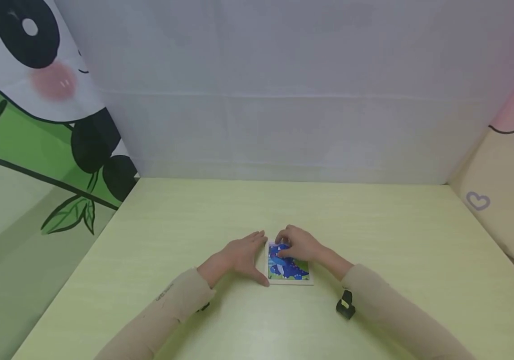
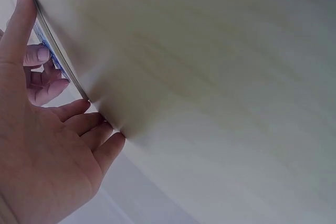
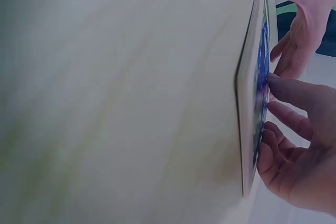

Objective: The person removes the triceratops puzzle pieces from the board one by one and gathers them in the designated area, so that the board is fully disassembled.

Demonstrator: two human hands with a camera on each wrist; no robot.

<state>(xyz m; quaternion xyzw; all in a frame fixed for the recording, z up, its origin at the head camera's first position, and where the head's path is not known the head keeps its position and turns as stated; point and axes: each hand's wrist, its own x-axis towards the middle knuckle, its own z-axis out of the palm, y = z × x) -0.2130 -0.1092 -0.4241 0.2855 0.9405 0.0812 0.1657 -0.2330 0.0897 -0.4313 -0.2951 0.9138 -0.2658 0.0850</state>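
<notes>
A small square picture board (image 1: 289,271) with a pale rim lies flat on the table, showing a blue dinosaur on a green and blue ground. My left hand (image 1: 244,256) lies along its left side, thumb at the near left corner and fingers stretched toward the far left corner. From the right, my right hand (image 1: 301,244) reaches over the upper part of the picture. In the right wrist view its thumb and fingertips touch the picture face (image 3: 261,85), with the other fingers bent in. The hand hides part of the dinosaur's upper body.
The pale wood-toned table (image 1: 387,225) runs back to a plain light cloth wall (image 1: 284,130). Printed panels stand at both sides, with a panda face (image 1: 67,107) on the left. A black wrist device (image 1: 346,306) sits under the right sleeve.
</notes>
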